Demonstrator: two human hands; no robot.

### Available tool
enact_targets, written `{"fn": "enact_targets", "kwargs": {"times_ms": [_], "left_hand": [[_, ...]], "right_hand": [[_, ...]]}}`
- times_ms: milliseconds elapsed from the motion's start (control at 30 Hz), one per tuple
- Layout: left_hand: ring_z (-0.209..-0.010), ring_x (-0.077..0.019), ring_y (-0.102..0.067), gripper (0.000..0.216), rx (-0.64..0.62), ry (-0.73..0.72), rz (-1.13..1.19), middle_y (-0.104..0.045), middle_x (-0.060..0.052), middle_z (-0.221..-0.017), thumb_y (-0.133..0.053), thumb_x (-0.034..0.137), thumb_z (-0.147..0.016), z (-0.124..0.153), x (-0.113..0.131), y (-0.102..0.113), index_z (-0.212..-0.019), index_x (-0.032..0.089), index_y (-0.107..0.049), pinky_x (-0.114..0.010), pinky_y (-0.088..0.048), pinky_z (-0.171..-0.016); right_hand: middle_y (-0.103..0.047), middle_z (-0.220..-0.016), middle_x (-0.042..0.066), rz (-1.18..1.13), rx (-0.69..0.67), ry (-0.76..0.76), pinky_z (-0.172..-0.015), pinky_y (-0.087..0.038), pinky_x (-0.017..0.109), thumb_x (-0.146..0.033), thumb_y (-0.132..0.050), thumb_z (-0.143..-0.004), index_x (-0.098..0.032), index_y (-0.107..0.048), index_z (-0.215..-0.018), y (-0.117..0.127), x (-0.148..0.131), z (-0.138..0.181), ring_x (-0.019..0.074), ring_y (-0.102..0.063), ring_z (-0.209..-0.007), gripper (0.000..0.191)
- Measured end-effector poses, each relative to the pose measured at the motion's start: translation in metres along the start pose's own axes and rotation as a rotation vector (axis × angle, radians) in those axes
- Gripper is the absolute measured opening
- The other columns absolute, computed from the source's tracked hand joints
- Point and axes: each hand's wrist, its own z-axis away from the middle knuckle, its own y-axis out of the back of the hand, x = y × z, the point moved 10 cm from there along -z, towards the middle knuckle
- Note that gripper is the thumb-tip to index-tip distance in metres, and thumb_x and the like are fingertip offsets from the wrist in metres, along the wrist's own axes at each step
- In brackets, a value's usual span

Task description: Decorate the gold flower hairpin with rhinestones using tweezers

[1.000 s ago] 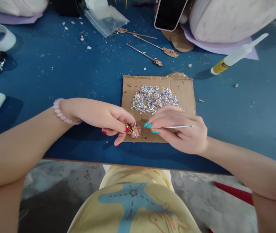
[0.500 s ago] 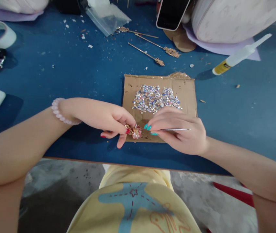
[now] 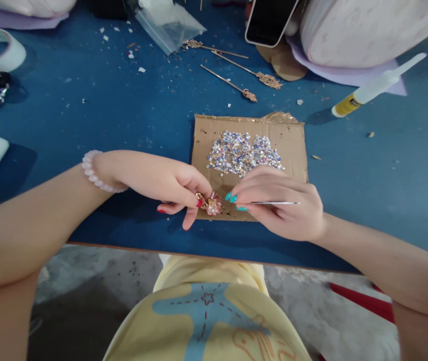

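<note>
Between the thumb and fingers of my left hand is a gold ornament with pink petals, held over the near left edge of a cardboard piece. My right hand pinches a thin silver tool, perhaps tweezers. Its tip points left toward the ornament; whether it touches cannot be made out. Just beyond my hands, many small shiny rhinestones in white, blue and pink lie spread on the cardboard.
Several gold hairpin-like sticks lie beyond the cardboard, near a clear plastic bag. A glue bottle with a long nozzle stands tilted at right. A phone leans at the back. A tape roll sits far left.
Both hands keep their holds with almost no movement. The whole view has shifted very slightly.
</note>
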Motion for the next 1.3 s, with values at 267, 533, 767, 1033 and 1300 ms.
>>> {"fn": "enact_targets", "kwargs": {"times_ms": [267,533,767,1033,1300], "left_hand": [[-0.048,-0.0103,-0.05,0.008,0.009,-0.005,0.005,-0.075,-0.001,-0.083,-0.056,0.018,-0.091,0.0,0.002,0.0,-0.092,0.022,-0.063,-0.022,-0.042,-0.05],[-0.049,-0.0104,-0.051,0.009,0.004,-0.008,-0.012,-0.076,-0.001,-0.087,-0.054,0.019,-0.093,0.001,0.001,0.0,-0.094,0.022,-0.062,-0.022,-0.042,-0.052],[-0.049,-0.0094,-0.051,0.01,0.004,-0.006,-0.024,-0.077,-0.002,-0.09,-0.052,0.018,-0.093,0.0,0.001,0.0,-0.095,0.022,-0.061,-0.022,-0.043,-0.052],[-0.049,-0.0095,-0.051,0.01,0.003,-0.013,-0.038,-0.077,-0.002,-0.089,-0.051,0.02,-0.095,0.0,0.001,0.0,-0.094,0.022,-0.061,-0.021,-0.044,-0.052],[-0.05,-0.0094,-0.051,0.012,0.009,-0.011,-0.034,-0.077,-0.002,-0.088,-0.052,0.018,-0.094,0.001,0.001,0.0,-0.101,0.021,-0.061,-0.021,-0.043,-0.052]], "right_hand": [[-0.08,-0.092,0.006,-0.014,0.009,0.01,-0.086,-0.064,0.032,-0.004,-0.064,-0.096,-0.015,-0.066,-0.101,0.003,-0.001,0.0,0.0147,-0.077,-0.088,0.013],[-0.079,-0.092,0.004,0.002,0.003,0.0,-0.081,-0.065,0.034,-0.007,-0.063,-0.099,-0.018,-0.066,-0.102,0.0,0.001,0.0,0.0153,-0.077,-0.085,0.013],[-0.079,-0.092,0.004,0.005,-0.001,0.0,-0.081,-0.065,0.034,-0.007,-0.064,-0.098,-0.018,-0.066,-0.102,0.001,0.001,0.0,0.0156,-0.076,-0.085,0.012],[-0.08,-0.094,0.004,-0.007,0.009,-0.001,-0.084,-0.065,0.033,-0.008,-0.063,-0.099,-0.019,-0.066,-0.104,0.002,0.001,0.0,0.015,-0.077,-0.087,0.013],[-0.079,-0.089,0.004,0.022,0.092,0.012,-0.081,-0.066,0.035,-0.008,-0.064,-0.098,-0.02,-0.067,-0.102,0.011,0.003,0.001,0.0166,-0.077,-0.085,0.013]]}}
